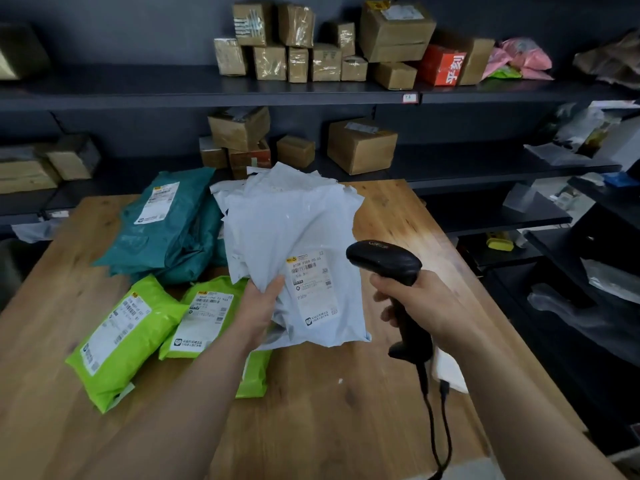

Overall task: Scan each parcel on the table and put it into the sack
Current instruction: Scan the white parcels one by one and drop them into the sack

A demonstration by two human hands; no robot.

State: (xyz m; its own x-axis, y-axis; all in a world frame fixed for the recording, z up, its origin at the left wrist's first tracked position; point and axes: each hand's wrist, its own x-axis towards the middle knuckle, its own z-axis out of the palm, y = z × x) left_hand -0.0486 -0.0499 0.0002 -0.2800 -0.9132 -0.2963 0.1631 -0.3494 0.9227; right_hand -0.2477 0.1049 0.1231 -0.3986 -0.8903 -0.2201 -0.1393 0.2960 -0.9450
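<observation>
Two hands are at work. The left hand [263,306] grips a pale grey parcel [294,230] by its lower edge and holds it up. Its white label [313,289] faces up and reads "P309". Just right of the parcel, the right hand [415,303] is wrapped around the handle of a black scanner [384,263]. Under the parcel is a wooden table [346,393]. Left of the parcel lie two bright green parcels [121,337] and some dark green ones [166,233], their labels too small to read.

Two bare forearms, bare hands, left hand [260,311], right hand [417,303], sleeves out of view
</observation>
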